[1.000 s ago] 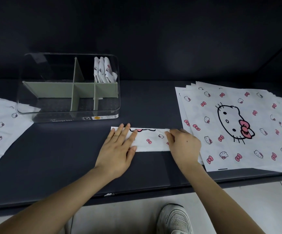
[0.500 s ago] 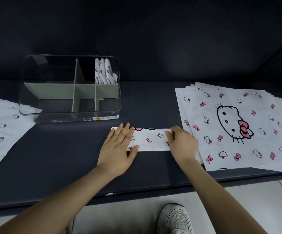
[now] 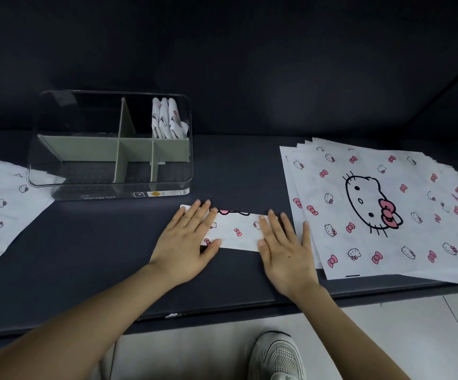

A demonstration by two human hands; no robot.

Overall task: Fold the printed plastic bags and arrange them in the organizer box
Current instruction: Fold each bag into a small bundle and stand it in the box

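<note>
Folded bag (image 3: 237, 229): a long narrow white strip with pink bows and small cat faces. It lies flat on the dark table (image 3: 93, 259), just near of the organizer box and just left of the flat stack.

Left hand (image 3: 185, 242): palm down on the strip's left end, fingers straight and slightly spread, thumb out to the right along the strip's near edge. It presses the strip and grips nothing.

Right hand (image 3: 285, 253): palm down on the strip's right end, fingers straight and spread wide. The little finger reaches onto the left edge of the flat stack. It grips nothing.

Organizer box (image 3: 99, 192): clear plastic, standing far left of the hands, with grey-green dividers (image 3: 85, 152) forming compartments. The near wall carries a label reading "Storage box".

Stored bags (image 3: 167, 119): several folded bags stand upright, packed together, in the far right compartment.

Flat stack (image 3: 403, 215): unfolded printed bags fanned on the right of the table, the top one showing a large cat face with a pink bow.

More bags (image 3: 0, 212) lie flat at the left edge, one corner under the box.

A white shoe (image 3: 277, 357) shows on the pale floor below the table edge.
</note>
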